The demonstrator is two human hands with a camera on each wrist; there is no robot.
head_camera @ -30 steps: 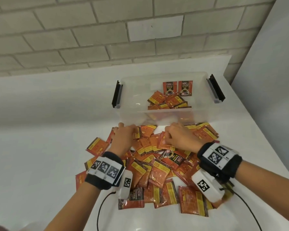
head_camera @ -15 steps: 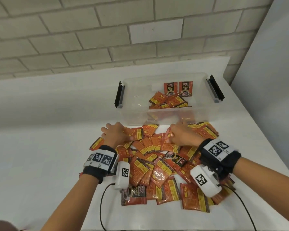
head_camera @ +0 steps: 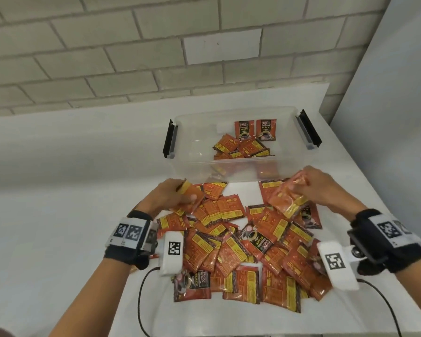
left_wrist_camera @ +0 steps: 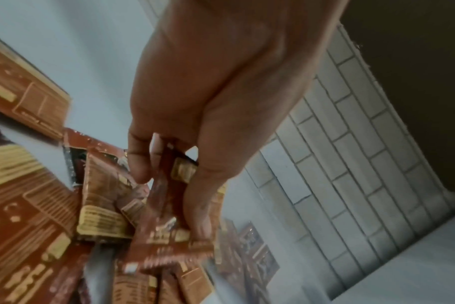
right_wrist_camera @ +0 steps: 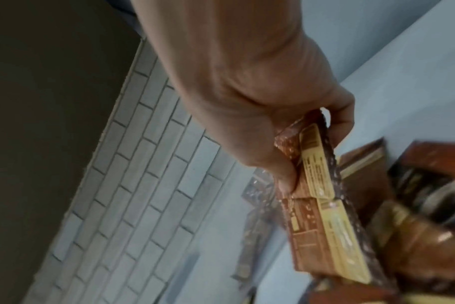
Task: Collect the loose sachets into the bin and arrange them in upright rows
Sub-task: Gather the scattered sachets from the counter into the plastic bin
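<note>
Head view: both hands, flat on the pile earlier, now lifted. Left hand pinches sachets; right hand pinches a sachet bundle, perhaps three, near the bin.

Bin left half free (sachets rt)

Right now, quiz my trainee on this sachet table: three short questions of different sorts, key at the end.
1. True or false: the left hand holds nothing.
2. How many sachets stand upright against the far wall of the bin? A one, B two, C five.
3. Fill in: most sachets lie on the ____ in front of the bin.

Key: 1 false, it grips sachets; 2 B, the upright pair; 3 table.
</note>
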